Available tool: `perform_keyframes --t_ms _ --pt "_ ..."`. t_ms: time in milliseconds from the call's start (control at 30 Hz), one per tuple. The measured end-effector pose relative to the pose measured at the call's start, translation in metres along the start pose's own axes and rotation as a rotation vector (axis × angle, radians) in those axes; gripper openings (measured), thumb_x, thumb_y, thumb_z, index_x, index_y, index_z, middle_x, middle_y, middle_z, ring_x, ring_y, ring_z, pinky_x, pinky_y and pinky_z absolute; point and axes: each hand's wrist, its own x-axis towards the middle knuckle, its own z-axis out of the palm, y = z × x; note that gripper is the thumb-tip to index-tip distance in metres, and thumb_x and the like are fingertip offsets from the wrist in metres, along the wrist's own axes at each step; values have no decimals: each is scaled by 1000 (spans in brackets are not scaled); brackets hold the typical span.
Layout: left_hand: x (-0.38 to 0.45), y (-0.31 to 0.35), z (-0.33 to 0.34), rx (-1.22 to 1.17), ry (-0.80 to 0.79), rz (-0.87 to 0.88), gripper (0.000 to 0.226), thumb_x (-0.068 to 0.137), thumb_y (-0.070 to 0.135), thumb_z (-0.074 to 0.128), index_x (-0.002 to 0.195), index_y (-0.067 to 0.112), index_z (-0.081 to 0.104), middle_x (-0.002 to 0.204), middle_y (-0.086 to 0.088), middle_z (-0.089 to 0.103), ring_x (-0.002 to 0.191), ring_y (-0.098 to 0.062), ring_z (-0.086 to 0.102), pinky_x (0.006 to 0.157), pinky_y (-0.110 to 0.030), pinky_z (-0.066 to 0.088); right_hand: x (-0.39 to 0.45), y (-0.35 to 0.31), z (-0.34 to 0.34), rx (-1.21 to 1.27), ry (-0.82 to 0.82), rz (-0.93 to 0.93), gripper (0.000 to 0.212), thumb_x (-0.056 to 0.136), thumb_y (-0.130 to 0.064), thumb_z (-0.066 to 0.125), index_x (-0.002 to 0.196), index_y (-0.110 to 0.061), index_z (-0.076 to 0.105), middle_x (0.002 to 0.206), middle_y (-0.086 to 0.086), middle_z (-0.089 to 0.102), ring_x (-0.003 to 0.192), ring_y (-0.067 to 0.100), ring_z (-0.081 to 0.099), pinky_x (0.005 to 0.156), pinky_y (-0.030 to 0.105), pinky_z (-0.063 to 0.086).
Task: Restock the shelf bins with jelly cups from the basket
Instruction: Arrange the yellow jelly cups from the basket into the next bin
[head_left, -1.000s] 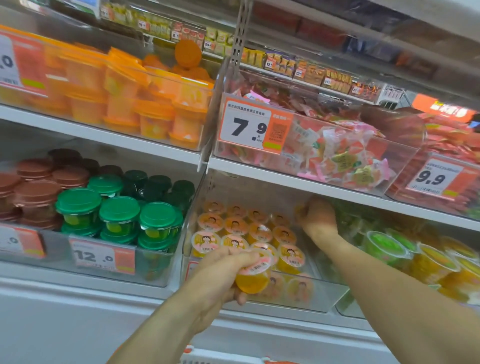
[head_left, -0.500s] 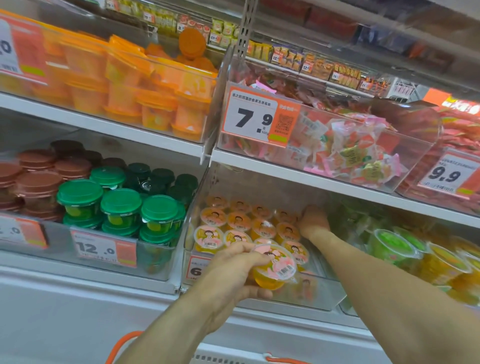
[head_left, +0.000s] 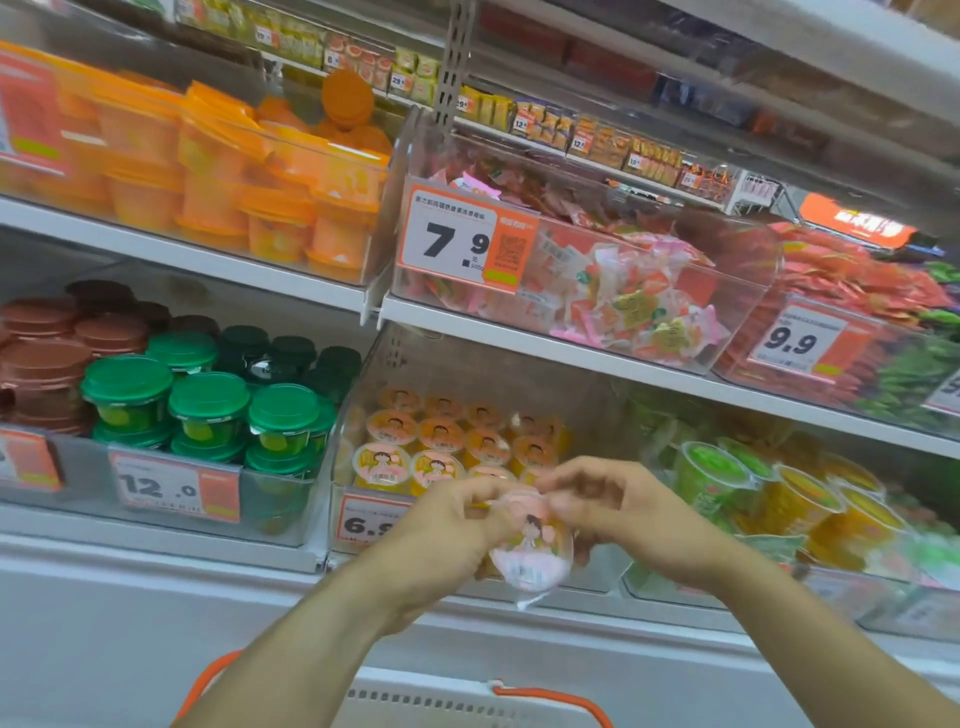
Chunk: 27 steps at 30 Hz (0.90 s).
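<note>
Seemingly mid-restock, seen from the head camera: both hands hold one jelly cup just in front of the lower shelf's clear bin. Its pink cartoon lid faces the camera, tilted, so the cup's axis points toward the viewer. Left hand grips its left side, fingers curled; right hand pinches the top rim. About a dozen matching cups stand upright in the bin behind a 6.9 price tag. Two orange basket handles show at the near edge.

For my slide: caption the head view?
Both hands hold a jelly cup before the shelf bin.
</note>
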Motion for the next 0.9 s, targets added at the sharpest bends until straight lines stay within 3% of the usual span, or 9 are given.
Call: perform_keyframes --t_ms 133,200,300,400,433,533,633,733,900 --pt "-3 -1 10 69 9 31 30 91 28 72 109 7 61 91 -11 77 75 -21 72 93 -44 54 -22 -13 1 -56 -64 37 19 82 -15 78 94 -5 69 84 28 68 66 35 70 59 38 60" --pt "-4 -2 16 64 49 39 35 91 35 71 109 8 58 91 -13 77 71 -25 70 97 -48 51 -26 -18 2 -86 -31 43 21 83 -14 77 92 1 64 77 27 69 63 35 70 58 37 59" --pt "-1 -3 20 118 183 61 18 97 34 61 106 19 59 91 -2 75 83 -20 70 93 -42 54 -21 -25 -2 -184 129 23 23 86 -11 75 92 7 62 69 23 71 57 29 70 54 33 59" --pt "1 -3 15 247 285 67 8 98 27 60 105 25 60 87 9 68 74 3 65 69 -13 50 8 -13 -19 -408 397 42 18 89 -14 74 85 -1 63 60 10 71 54 23 71 54 34 59" --pt "1 -3 13 274 316 52 6 97 24 59 103 25 61 86 13 64 69 7 62 61 -11 47 21 -5 -28 -500 464 54 17 89 -16 72 82 -5 62 58 7 70 54 22 70 57 36 60" --pt "3 -10 6 349 386 16 5 96 19 59 97 22 63 93 10 63 80 0 58 66 -19 44 59 21 -46 -865 586 64 19 88 -23 67 75 -9 62 64 8 67 64 29 68 62 36 57" --pt "7 -15 3 359 409 31 7 96 19 58 93 16 64 94 6 65 84 0 56 62 -14 39 85 35 -52 -1084 608 114 22 87 -22 63 76 -3 65 72 16 61 76 37 66 61 32 47" --pt "11 -18 0 380 421 34 12 97 20 57 88 14 64 92 3 66 84 -2 56 61 -14 37 105 43 -47 -1260 539 162 15 91 -11 57 95 -1 68 96 19 69 89 33 68 72 32 50" --pt "17 -21 -7 420 431 34 17 97 20 57 83 15 65 86 2 68 81 -7 61 59 -16 39 131 50 -40 -1315 498 292 27 91 -12 64 116 -3 62 118 15 63 108 29 64 85 31 51"
